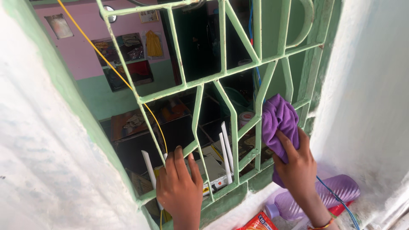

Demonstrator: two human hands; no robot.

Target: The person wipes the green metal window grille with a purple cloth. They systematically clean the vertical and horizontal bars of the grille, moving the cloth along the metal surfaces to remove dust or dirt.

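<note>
A pale green metal window grille (232, 72) fills the opening in front of me. My right hand (298, 166) presses a purple cloth (277, 119) against the grille's lower right bars. The fingers of my left hand (179, 187) curl around a lower bar of the grille at the bottom left. Behind the bars sits a white router (213, 168) with upright white antennas.
White plastered walls (370, 93) flank the opening. On the sill at lower right lie a purple plastic bottle (315, 198) and an orange packet (260, 222). A yellow wire (110, 64) and a blue wire (336, 198) run past the grille. A dim room with shelves lies beyond.
</note>
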